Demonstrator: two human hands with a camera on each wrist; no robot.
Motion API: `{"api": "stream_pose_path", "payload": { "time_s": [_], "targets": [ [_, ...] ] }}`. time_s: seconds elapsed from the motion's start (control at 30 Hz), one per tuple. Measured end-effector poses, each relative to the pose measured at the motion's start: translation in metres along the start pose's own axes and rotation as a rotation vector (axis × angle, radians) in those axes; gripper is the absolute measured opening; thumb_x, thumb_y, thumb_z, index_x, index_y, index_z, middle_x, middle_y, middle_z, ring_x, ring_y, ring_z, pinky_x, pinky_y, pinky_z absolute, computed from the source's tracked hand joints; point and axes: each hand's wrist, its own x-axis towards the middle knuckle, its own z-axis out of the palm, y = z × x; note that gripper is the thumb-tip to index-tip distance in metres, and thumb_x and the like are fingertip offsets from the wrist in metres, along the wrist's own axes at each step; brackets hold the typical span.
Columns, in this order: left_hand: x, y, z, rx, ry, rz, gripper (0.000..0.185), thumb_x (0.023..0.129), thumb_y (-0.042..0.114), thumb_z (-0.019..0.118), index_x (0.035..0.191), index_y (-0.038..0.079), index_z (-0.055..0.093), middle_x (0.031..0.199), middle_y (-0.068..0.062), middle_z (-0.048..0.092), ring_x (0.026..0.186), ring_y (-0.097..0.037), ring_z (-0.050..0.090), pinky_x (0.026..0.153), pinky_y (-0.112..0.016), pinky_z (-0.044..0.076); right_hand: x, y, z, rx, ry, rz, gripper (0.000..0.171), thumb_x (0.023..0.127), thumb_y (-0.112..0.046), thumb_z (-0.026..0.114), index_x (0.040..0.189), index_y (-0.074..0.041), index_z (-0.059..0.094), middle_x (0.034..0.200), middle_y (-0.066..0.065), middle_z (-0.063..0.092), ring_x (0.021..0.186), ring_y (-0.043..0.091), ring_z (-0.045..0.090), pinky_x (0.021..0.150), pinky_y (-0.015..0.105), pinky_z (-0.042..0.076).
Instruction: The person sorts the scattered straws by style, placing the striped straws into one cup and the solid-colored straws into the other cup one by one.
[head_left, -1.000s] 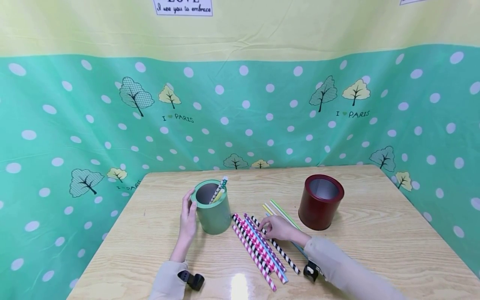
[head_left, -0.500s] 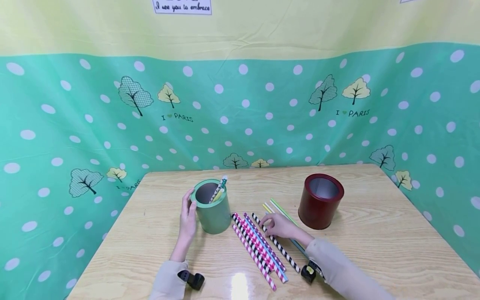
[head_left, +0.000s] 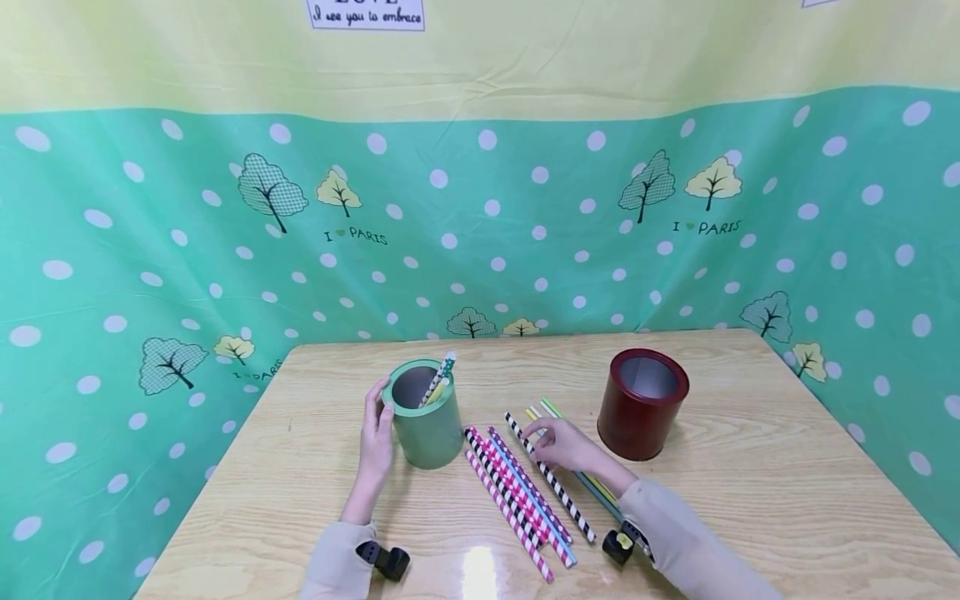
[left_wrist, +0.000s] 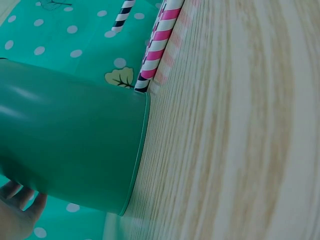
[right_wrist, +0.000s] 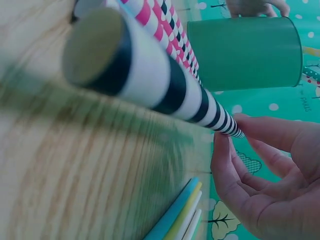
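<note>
Left hand: the left hand (head_left: pixel 377 442) rests against the left side of the green cup (head_left: pixel 426 414), fingers curved round its wall and thumb near the rim.
Right hand: the right hand (head_left: pixel 564 446) pinches the black-and-white striped straw (head_left: pixel 550 477) between thumb and fingertips (right_wrist: pixel 235 131), at a point near the straw's far end.
Striped straw: it runs diagonally from near the bench (head_left: pixel 750 467) centre toward the person; in the right wrist view its near end looks raised off the wood.
Green cup: upright on the bench, left of the straws, with 2 straws standing inside (head_left: pixel 438 380), 1 dotted green and 1 yellow.
Straw pile: a bundle of pink, black-and-white and blue straws (head_left: pixel 513 496) lies just left of the held straw, ends close to the green cup.
Pale straws: yellow, green and blue straws (head_left: pixel 543 412) lie under and beyond the right hand.
Red cup: the red cup (head_left: pixel 642 404) stands upright to the right of the right hand, apart from it.
Backdrop: green dotted cloth (head_left: pixel 150 250) hangs behind the bench.
</note>
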Motion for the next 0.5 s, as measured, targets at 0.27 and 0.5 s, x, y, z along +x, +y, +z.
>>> {"api": "stream_pose_path", "payload": {
  "time_s": [0.27, 0.5],
  "targets": [
    [-0.0003, -0.0002, 0.0002, 0.004, 0.0, -0.002, 0.039, 0.093, 0.003, 0.031, 0.131, -0.004, 0.03, 0.133, -0.024, 0.035, 0.123, -0.034, 0.031, 0.102, -0.047, 0.022, -0.0034, -0.0053, -0.001, 0.034, 0.027, -0.004, 0.028, 0.081, 0.001, 0.056, 0.109, 0.001, 0.055, 0.08, 0.012, 0.058, 0.062, 0.017, 0.056, 0.058, 0.039, 0.051],
    [-0.0001, -0.0003, 0.0006, 0.002, 0.002, -0.008, 0.039, 0.093, 0.004, 0.031, 0.131, -0.003, 0.03, 0.133, -0.023, 0.035, 0.123, -0.033, 0.031, 0.103, -0.046, 0.022, -0.0022, -0.0091, -0.0006, 0.064, 0.076, -0.002, 0.032, 0.08, 0.003, 0.055, 0.113, 0.002, 0.053, 0.079, 0.011, 0.061, 0.065, 0.02, 0.059, 0.058, 0.036, 0.052]
  ]
}}
